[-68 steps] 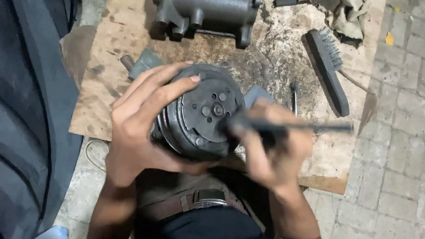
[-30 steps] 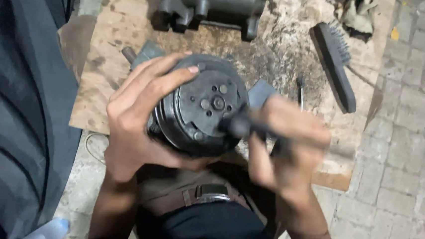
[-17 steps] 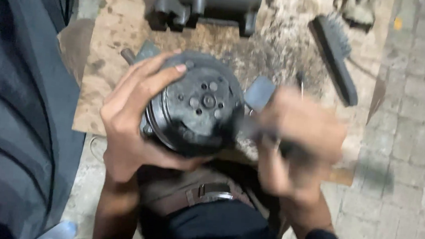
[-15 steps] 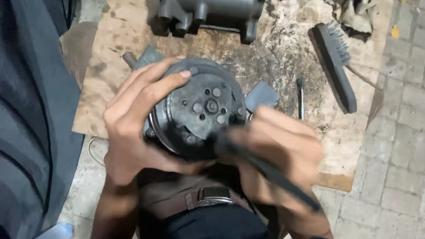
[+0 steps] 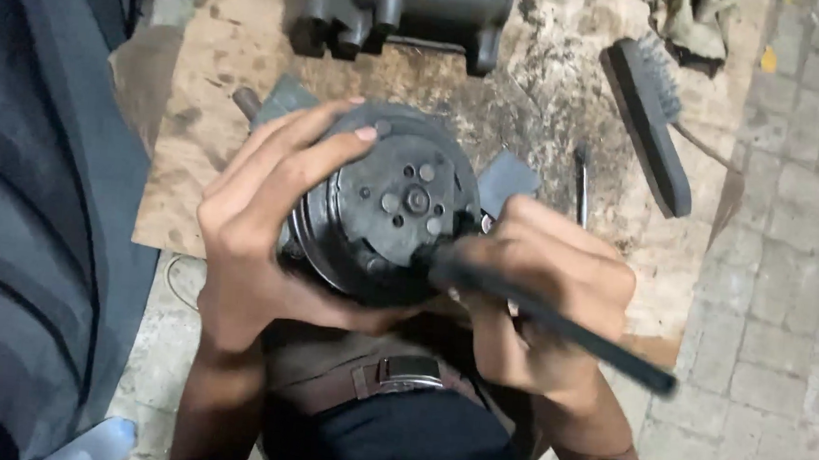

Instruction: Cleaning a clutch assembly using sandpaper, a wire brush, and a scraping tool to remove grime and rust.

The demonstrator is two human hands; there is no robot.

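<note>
I am cradling a dark, greasy compressor clutch pulley (image 5: 387, 204) against my lap, at the near edge of a stained wooden board (image 5: 219, 63), with its round face turned up toward me so I am looking straight at the hub and its ring of small holes. My left hand (image 5: 256, 224) is wrapping around the pulley's left rim, fingers spreading over the top edge and thumb hooking underneath, so the heavy part is not rolling or turning while I am working on it. My right hand (image 5: 534, 301) is closing in a fist around a black rod-like tool (image 5: 557, 322), its tip pressing at the lower right edge of the pulley face and its handle slanting out to my right, which is giving me leverage at the rim. On the board beyond, a grey compressor body (image 5: 401, 8) is sitting at the far side, and a black wire brush (image 5: 648, 122) is lying bristles up to the right, within easy reach, well apart from my hands
</note>
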